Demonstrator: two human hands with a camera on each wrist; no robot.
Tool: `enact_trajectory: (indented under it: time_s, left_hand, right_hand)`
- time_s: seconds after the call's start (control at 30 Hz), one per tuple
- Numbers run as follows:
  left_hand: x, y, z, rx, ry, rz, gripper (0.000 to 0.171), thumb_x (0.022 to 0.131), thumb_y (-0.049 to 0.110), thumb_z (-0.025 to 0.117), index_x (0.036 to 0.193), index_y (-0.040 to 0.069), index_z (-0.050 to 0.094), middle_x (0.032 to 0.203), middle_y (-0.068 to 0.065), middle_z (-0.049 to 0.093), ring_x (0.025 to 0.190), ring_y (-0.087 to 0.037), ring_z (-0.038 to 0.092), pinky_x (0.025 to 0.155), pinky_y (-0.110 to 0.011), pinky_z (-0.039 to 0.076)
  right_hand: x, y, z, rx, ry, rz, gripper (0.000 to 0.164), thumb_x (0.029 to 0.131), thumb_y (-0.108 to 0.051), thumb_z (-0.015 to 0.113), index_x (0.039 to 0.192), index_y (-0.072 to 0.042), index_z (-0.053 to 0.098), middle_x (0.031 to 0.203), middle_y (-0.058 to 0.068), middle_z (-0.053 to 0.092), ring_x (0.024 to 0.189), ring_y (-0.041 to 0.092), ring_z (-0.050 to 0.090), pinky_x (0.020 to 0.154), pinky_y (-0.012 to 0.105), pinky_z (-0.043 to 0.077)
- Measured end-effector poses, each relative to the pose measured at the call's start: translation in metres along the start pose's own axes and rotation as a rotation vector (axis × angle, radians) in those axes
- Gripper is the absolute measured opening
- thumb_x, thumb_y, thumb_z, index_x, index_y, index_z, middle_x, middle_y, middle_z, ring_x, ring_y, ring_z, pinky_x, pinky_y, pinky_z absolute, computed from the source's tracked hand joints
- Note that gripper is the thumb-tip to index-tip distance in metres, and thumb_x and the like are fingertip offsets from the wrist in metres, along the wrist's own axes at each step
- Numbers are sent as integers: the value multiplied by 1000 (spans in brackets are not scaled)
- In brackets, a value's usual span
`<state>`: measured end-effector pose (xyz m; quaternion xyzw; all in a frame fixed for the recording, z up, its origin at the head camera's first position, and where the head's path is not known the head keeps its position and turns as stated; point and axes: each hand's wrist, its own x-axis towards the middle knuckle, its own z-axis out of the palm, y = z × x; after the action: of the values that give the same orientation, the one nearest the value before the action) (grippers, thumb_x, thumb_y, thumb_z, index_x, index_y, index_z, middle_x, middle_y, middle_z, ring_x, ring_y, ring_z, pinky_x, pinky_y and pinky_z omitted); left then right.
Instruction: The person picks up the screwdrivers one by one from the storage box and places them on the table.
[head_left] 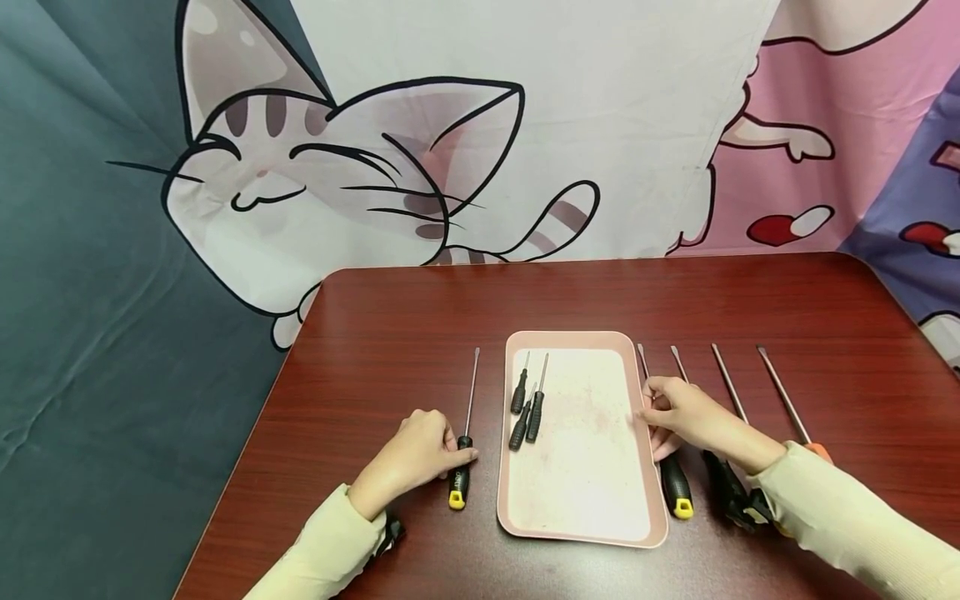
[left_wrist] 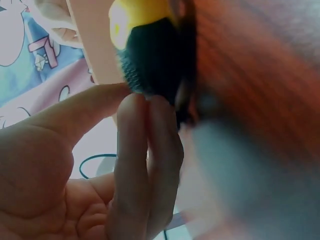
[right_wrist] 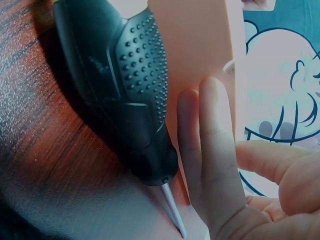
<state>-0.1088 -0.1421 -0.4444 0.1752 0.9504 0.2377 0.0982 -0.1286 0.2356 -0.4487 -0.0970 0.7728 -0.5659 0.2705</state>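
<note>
My left hand [head_left: 418, 448] pinches the black-and-yellow handle of a long screwdriver [head_left: 460, 482] left of the tray, its shaft pointing to the back of the table. The left wrist view shows thumb and fingertips at the textured handle [left_wrist: 152, 60]. My right hand [head_left: 684, 417] grips the right rim of a shallow pink tray [head_left: 570, 339], thumb at the top edge and fingers along the outer wall. Three small black screwdrivers [head_left: 536, 417] lie at the tray's upper left. Beside the right fingers lies a black-handled screwdriver [right_wrist: 107, 75], outside the tray.
Several long screwdrivers lie right of the tray, among them a black-and-yellow one [head_left: 677, 487] and an orange-handled one [head_left: 819, 451]. My right forearm partly covers them. The reddish-brown table [head_left: 405, 325] ends at a cartoon-cat cloth [head_left: 360, 167] behind.
</note>
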Motion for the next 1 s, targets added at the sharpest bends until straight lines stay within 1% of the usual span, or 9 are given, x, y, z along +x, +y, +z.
enact_trajectory:
  time_s: [0.17,0.33,0.43,0.57,0.63,0.77,0.87,1.0]
  left_hand:
    - [4,6,-4,56,39,3,38,87,30,76,56,18,56,49,12,47,49,-9,47,50,-27,45]
    - [8,18,-13,86,68,12,34,88,29,74,62,17,55,54,9,48,50,-12,47,49,-27,43]
    - [11,28,-20,85,91,43,30,88,29,74,66,17,57,55,10,48,51,-11,47,50,-27,44]
    - [14,43,-29,72,104,92,25,90,30,72,71,18,62,57,12,49,53,-8,49,53,-25,47]
    - [15,50,-33,54,103,120,23,90,30,72,73,17,64,59,13,51,54,-6,50,55,-24,48]
    - [21,62,-36,-7,80,163,21,91,29,71,77,15,66,64,15,57,57,-2,53,57,-21,50]
    - [28,66,-34,-43,61,188,19,92,26,71,77,14,66,67,14,61,59,-1,56,60,-20,51]
    - [38,70,-30,-61,35,214,16,92,23,71,79,13,67,69,12,64,61,0,58,62,-21,52]
  right_hand:
    - [0,1,0,-2,5,0,16,97,7,54,88,4,41,69,16,62,58,36,69,52,46,61]
    - [0,3,0,0,7,-5,16,98,6,54,88,4,41,69,16,62,58,36,69,52,46,61]
    - [1,4,0,1,11,-9,17,98,6,54,88,4,41,69,16,62,58,36,69,52,46,61]
    - [0,5,0,16,15,-11,16,98,6,54,88,4,41,69,16,61,59,36,69,52,46,61]
    - [0,5,0,22,17,-12,16,97,6,55,89,4,41,69,16,61,59,36,69,52,46,61]
    - [-1,5,0,23,20,-17,17,97,6,55,89,5,41,68,16,60,58,36,69,52,46,61]
    - [-1,4,-1,17,25,-16,17,97,6,55,88,5,41,68,17,60,58,35,69,52,46,61]
    - [0,4,-1,6,30,-17,17,97,6,55,87,5,41,69,17,61,58,36,69,52,46,61]
